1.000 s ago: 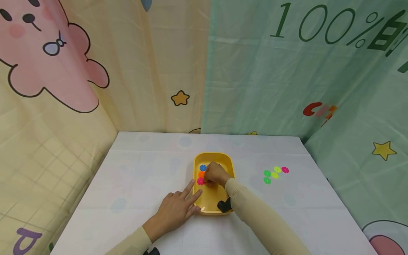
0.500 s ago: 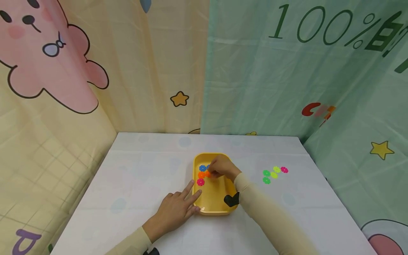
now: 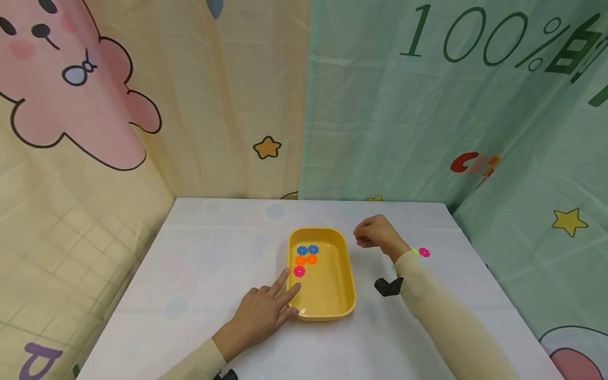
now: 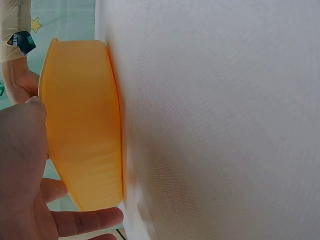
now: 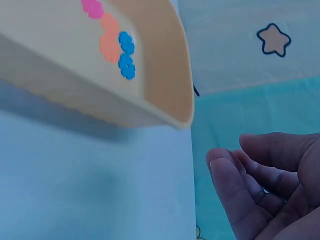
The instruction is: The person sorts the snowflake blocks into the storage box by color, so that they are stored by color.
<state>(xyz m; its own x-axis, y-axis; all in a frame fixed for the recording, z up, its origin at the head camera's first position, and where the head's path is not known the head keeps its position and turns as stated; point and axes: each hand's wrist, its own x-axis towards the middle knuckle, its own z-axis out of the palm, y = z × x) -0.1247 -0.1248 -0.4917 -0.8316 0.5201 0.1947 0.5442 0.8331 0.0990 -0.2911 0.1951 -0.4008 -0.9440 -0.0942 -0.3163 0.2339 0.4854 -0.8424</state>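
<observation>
A: What is the right hand doing?

B: Your right hand [image 3: 378, 233] is hovering above the white table [image 3: 204, 248], just to the right of the yellow tray [image 3: 330, 295] and level with its far part. Its fingers are curling loosely, and thumb and forefinger are leaving a narrow gap (the right wrist view is showing nothing held in it).

A: And the left?

B: Your left hand [image 3: 256, 314] is resting at the tray's left side, toward its near end. The fingers are spreading wide and lying fairly straight, one fingertip reaching over the rim; they are touching the tray rather than gripping it.

A: Where are the flower pieces lying?

B: Five are lying inside the tray, along its left side: two blue pieces [image 3: 302, 250] farthest from you, two orange pieces [image 3: 301, 260] next, then a single pink piece [image 3: 299, 271] near your left fingertips. On the table, beyond your right wrist, another pink piece [image 3: 424, 252] is showing whole, while your right sleeve [image 3: 446, 316] is hiding most of a yellow piece [image 3: 415, 250].

A: And behind?

B: Patterned curtains [image 3: 223, 105] are hanging past the table's far edge.
</observation>
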